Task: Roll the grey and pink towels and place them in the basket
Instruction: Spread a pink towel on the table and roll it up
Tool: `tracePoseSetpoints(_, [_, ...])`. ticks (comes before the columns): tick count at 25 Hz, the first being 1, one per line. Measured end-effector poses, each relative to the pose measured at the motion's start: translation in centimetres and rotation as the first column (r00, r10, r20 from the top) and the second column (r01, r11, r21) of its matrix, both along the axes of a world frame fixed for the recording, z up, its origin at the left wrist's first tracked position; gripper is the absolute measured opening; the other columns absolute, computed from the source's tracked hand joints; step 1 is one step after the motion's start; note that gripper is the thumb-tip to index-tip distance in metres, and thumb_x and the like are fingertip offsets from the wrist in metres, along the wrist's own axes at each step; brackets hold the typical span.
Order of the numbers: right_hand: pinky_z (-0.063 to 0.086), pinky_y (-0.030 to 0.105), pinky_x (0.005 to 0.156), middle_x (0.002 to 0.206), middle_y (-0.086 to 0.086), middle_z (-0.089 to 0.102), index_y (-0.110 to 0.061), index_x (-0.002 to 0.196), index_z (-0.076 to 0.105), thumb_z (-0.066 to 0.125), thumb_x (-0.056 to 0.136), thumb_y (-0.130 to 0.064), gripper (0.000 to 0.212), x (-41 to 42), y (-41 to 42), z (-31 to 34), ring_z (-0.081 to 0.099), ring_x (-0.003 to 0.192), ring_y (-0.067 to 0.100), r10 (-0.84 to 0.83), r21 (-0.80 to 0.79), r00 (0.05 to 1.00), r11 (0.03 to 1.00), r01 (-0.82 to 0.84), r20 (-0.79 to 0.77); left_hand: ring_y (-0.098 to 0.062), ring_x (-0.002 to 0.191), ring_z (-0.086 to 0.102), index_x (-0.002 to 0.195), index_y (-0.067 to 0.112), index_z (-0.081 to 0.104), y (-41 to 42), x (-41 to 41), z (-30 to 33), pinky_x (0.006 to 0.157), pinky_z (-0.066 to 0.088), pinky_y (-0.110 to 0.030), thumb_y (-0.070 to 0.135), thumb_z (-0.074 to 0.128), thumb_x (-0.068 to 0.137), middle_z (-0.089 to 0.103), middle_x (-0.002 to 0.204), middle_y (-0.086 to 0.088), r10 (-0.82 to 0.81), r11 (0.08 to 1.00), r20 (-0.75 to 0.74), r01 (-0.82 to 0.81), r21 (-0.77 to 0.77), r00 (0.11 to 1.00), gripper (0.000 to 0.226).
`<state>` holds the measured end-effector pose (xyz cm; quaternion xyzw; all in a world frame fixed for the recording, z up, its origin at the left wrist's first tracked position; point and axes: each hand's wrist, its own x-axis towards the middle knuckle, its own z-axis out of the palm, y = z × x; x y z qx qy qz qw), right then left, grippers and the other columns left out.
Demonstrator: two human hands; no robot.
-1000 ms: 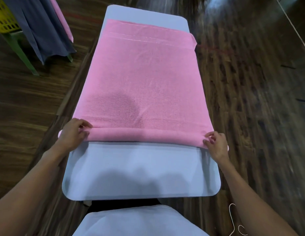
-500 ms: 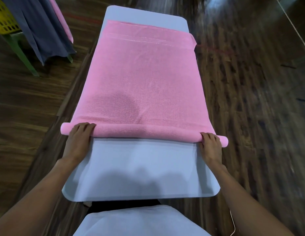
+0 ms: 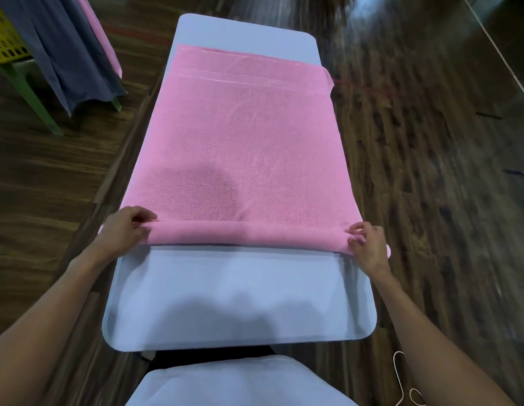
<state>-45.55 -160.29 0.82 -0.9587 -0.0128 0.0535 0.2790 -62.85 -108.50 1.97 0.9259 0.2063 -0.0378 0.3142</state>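
Head view: pink towel point(image 3: 240, 136) spread along white table point(image 3: 240, 303), near edge rolled mid-frame; left hand point(image 3: 123, 230) and right hand point(image 3: 369, 244) at roll's ends, fingers curled, pinching it.

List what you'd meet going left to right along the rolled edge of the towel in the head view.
wooden floor → left hand → rolled edge of the pink towel → right hand → wooden floor again, right of the table.
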Motion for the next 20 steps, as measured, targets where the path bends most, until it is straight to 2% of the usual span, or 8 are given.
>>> tracePoseSetpoints(2, [0.047, 0.043, 0.085, 0.108, 0.016, 0.060, -0.010, 0.098, 0.071, 0.065, 0.086, -0.002, 0.016, -1.6, 1.4, 0.1, 0.055, 0.099, 0.037, -0.021, -0.167, 0.985, 0.985, 0.049, 0.169, -0.035, 0.086, 0.059, 0.090, 0.022, 0.072, -1.3, -0.6, 0.1, 0.073, 0.045, -0.041, 0.003, 0.069, 0.080, 0.064, 0.095, -0.011, -0.029, 0.971, 0.156, -0.009, 0.238, 0.987, 0.022])
tracePoseSetpoints(4, [0.048, 0.048, 0.085, 0.111, 0.015, 0.064, -0.009, 0.106, 0.069, 0.067, 0.087, -0.008, 0.020, -3.8, 2.0, -0.6, 0.055, 0.103, 0.037, 0.114, -0.294, 0.956, 0.955, -0.031, 0.269, -0.040, 0.090, 0.053, 0.101, 0.013, 0.071, -3.6, -2.7, -0.5, 0.073, 0.045, -0.049, 0.010, 0.063, 0.086, 0.061, 0.101, -0.015, -0.113, 0.906, 0.237, 0.002, 0.423, 0.965, 0.017])
tracePoseSetpoints(5, [0.049, 0.050, 0.090, 0.117, 0.014, 0.063, -0.009, 0.113, 0.066, 0.069, 0.085, -0.011, 0.028, -4.5, 1.6, -1.2, 0.055, 0.107, 0.035, 0.178, -0.303, 0.945, 0.949, -0.091, 0.275, -0.040, 0.097, 0.051, 0.112, 0.008, 0.067, -4.5, -3.8, -1.0, 0.080, 0.045, -0.051, 0.012, 0.059, 0.087, 0.059, 0.110, -0.018, -0.142, 0.888, 0.239, 0.018, 0.459, 0.961, 0.026])
tracePoseSetpoints(7, [0.048, 0.050, 0.099, 0.124, 0.014, 0.061, -0.007, 0.123, 0.059, 0.073, 0.081, -0.012, 0.044, -4.5, 0.9, -2.1, 0.055, 0.114, 0.033, 0.244, -0.289, 0.935, 0.943, -0.166, 0.258, -0.040, 0.110, 0.047, 0.126, 0.002, 0.057, -5.0, -4.4, -1.5, 0.093, 0.043, -0.054, 0.010, 0.063, 0.085, 0.055, 0.123, -0.020, -0.169, 0.880, 0.193, 0.060, 0.471, 0.966, 0.042])
tracePoseSetpoints(9, [0.047, 0.050, 0.100, 0.121, 0.015, 0.062, -0.005, 0.123, 0.060, 0.073, 0.081, -0.008, 0.044, -3.5, 0.9, -2.1, 0.056, 0.111, 0.034, 0.265, -0.268, 0.928, 0.944, -0.194, 0.262, -0.041, 0.115, 0.048, 0.129, 0.002, 0.055, -4.6, -3.6, -1.7, 0.096, 0.042, -0.054, 0.002, 0.067, 0.080, 0.054, 0.126, -0.021, -0.139, 0.898, 0.158, 0.057, 0.436, 0.978, 0.050])
tracePoseSetpoints(12, [0.047, 0.052, 0.095, 0.111, 0.019, 0.065, 0.000, 0.114, 0.064, 0.069, 0.083, -0.002, 0.032, -2.8, 2.1, -1.1, 0.059, 0.101, 0.039, 0.254, -0.243, 0.929, 0.951, -0.189, 0.270, -0.041, 0.110, 0.052, 0.122, 0.003, 0.059, -4.1, -1.7, -1.0, 0.092, 0.045, -0.054, -0.002, 0.065, 0.080, 0.060, 0.119, -0.019, -0.099, 0.923, 0.132, 0.042, 0.382, 0.986, 0.043])
tracePoseSetpoints(16, [0.046, 0.050, 0.094, 0.113, 0.017, 0.066, -0.001, 0.115, 0.065, 0.064, 0.089, -0.004, 0.026, -3.7, 1.3, -1.0, 0.058, 0.104, 0.037, 0.267, -0.245, 0.941, 0.945, -0.215, 0.205, -0.039, 0.103, 0.056, 0.117, 0.006, 0.064, -3.4, -3.1, -0.6, 0.085, 0.047, -0.052, -0.003, 0.064, 0.080, 0.064, 0.112, -0.016, -0.151, 0.922, 0.070, 0.115, 0.370, 0.986, 0.038])
tracePoseSetpoints(20, [0.048, 0.052, 0.094, 0.120, 0.012, 0.066, -0.008, 0.122, 0.062, 0.045, 0.094, -0.017, 0.034, -5.5, -0.9, -1.0, 0.059, 0.107, 0.034, 0.324, -0.247, 0.937, 0.926, -0.286, 0.128, -0.038, 0.101, 0.059, 0.117, 0.007, 0.066, -1.8, -4.3, -1.2, 0.089, 0.048, -0.049, -0.013, 0.061, 0.068, 0.066, 0.112, -0.015, -0.256, 0.913, -0.050, 0.258, 0.316, 0.965, 0.053])
